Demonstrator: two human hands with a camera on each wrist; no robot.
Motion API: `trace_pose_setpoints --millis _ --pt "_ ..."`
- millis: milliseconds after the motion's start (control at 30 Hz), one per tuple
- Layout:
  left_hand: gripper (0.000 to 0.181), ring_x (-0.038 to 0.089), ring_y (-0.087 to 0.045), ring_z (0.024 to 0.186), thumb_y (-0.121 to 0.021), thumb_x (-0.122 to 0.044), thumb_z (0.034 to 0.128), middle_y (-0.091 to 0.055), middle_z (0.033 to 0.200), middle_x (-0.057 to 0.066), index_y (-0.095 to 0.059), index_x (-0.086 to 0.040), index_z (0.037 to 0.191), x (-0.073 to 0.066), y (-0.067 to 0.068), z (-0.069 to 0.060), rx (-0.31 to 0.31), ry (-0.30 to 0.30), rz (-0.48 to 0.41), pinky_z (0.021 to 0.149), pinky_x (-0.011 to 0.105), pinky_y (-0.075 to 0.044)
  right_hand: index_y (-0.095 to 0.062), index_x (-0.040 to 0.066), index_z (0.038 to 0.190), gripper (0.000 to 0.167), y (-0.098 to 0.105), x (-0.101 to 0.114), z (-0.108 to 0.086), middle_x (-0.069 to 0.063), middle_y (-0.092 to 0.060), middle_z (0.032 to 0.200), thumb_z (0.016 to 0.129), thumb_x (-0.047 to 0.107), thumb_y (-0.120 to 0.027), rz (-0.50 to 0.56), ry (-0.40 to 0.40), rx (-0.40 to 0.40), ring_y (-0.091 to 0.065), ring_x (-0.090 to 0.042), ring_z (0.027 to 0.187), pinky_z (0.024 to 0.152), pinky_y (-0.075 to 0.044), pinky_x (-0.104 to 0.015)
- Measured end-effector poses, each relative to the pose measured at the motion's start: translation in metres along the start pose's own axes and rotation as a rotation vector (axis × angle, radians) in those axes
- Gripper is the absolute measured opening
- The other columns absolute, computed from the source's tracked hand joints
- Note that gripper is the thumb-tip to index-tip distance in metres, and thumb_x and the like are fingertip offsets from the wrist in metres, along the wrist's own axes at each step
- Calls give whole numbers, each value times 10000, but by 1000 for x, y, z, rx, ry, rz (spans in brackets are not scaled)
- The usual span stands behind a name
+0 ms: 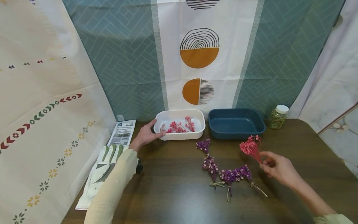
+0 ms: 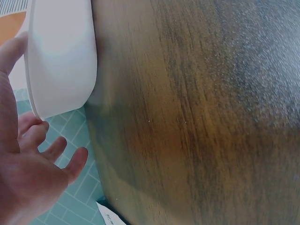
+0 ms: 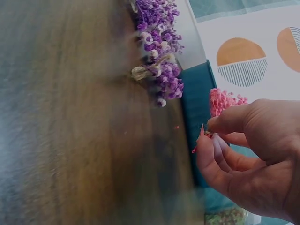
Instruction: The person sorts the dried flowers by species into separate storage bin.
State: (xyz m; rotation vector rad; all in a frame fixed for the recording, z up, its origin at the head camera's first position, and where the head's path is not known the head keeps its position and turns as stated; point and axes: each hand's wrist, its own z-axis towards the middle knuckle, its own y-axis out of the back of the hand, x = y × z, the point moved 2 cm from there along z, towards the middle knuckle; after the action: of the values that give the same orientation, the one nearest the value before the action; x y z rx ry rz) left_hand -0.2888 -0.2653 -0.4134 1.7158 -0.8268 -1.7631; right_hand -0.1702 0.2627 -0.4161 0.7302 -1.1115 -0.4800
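My left hand (image 1: 146, 134) holds the left end of a white container (image 1: 181, 136), thumb and a finger spread across its rim; the left wrist view shows the hand (image 2: 33, 173) at the corner of the container (image 2: 63, 61), other fingers loose. Pink dried flowers (image 1: 176, 127) lie inside it. My right hand (image 1: 281, 169) pinches the stems of a pink bunch (image 1: 250, 148), blossoms up, in front of the blue container (image 1: 236, 136). In the right wrist view, thumb and fingertips of the hand (image 3: 258, 159) meet on the stems below the pink blossoms (image 3: 224, 99).
Several tied purple bunches (image 1: 210, 166) lie on the dark wooden table (image 1: 179, 199) between the hands. A white-lidded jar (image 1: 277, 118) stands at the back right. On the left are a glove (image 1: 102, 172) and a printed packet (image 1: 122, 133). Patterned cloth (image 1: 134, 62) hangs behind.
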Motion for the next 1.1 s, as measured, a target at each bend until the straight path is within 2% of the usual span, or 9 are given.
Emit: trace_pose_setpoints --millis 200,367,600,800,1100 --pt "1017 362 -348 1399 -777 -513 809 -335 1575 180 -271 -90 1583 -2 0 -1 -6 -3 7 1114 579 -282 -618 -31 1216 401 0 8 10 6 -625 762 835 -68 -735 -9 22 10 -544 -53 543 442 -438 -265" --pt "1020 361 -336 1411 -776 -510 805 -322 1584 172 -267 -93 1585 -1 -1 0 -10 2 14 1115 577 -280 -621 -38 1211 409 -1 15 18 1 -631 766 825 -79 -748 -9 46 7 -563 -62 553 450 -470 -267" --pt "1008 364 -357 1398 -773 -511 808 -343 1571 182 -289 -67 1573 1 -2 2 -25 -19 25 1119 565 -285 -617 -35 1235 417 -2 21 31 -11 -651 785 841 -54 -749 -12 57 21 -576 -62 559 468 -478 -269" --pt "1015 385 -332 1413 -757 -521 811 -320 1578 201 -285 -37 1568 4 -2 4 -26 -26 43 1120 575 -275 -612 -42 1237 402 -5 26 47 -15 -640 795 856 -44 -738 -4 83 45 -569 -85 556 475 -471 -278" --pt "1006 367 -347 1402 -767 -517 814 -331 1575 187 -283 -70 1575 4 -2 3 -17 -13 31 1123 567 -274 -599 -33 1276 406 -16 39 75 -21 -629 802 887 -20 -714 1 95 99 -579 -112 561 491 -484 -295"
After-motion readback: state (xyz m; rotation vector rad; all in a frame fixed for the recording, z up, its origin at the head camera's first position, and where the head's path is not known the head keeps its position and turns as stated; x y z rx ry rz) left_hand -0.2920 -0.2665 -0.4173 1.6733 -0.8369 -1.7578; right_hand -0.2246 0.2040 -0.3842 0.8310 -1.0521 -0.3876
